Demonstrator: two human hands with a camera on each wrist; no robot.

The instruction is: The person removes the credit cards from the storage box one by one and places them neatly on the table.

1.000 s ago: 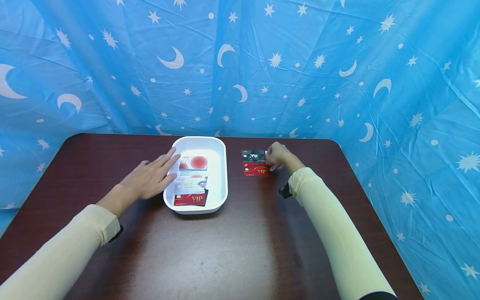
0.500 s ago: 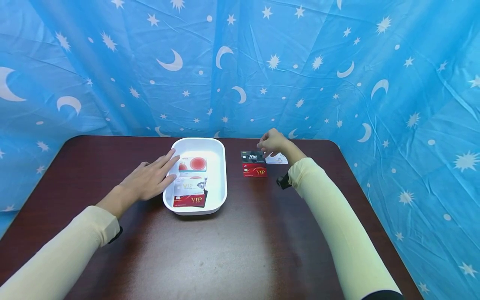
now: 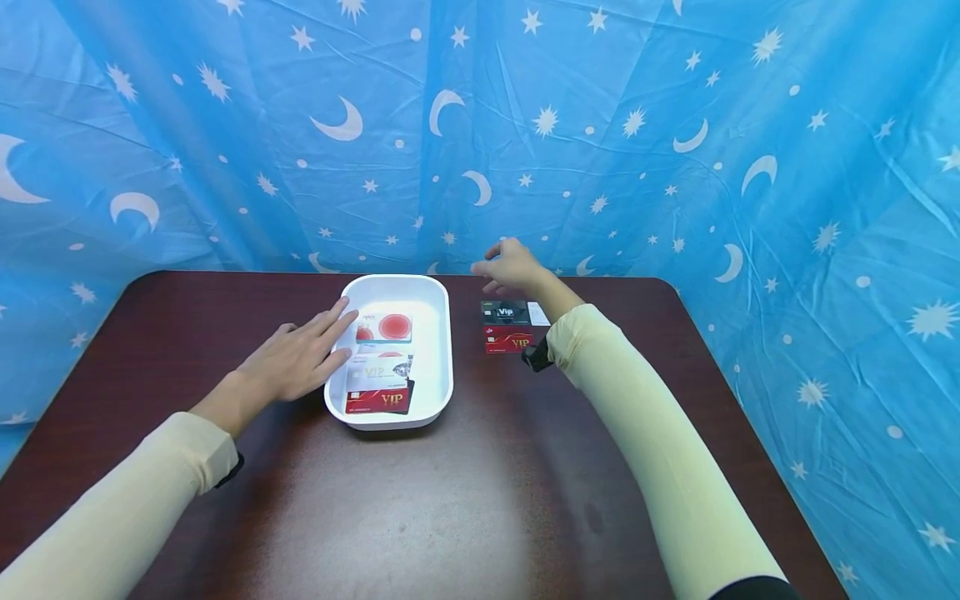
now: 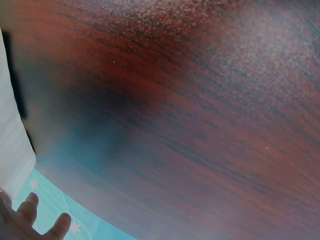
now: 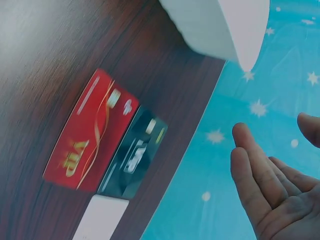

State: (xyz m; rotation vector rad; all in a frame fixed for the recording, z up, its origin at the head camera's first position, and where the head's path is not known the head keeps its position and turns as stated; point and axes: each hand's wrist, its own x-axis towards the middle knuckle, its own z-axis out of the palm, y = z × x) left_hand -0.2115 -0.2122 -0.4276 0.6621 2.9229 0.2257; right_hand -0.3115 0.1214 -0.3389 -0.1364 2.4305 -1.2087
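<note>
The right hand, its grip released, hovers near a black rectangular "Vip" card; the left hand, likewise released, touches a white rounded plastic tray.

Left hand straight-fingered; right hand aloft

Red-and-gold card, white tray

Dark red-brown wood-grain table. Directly on it: white tray; right of tray, red VIP card, black Vip card along red's far edge, white card at black's end.
</note>
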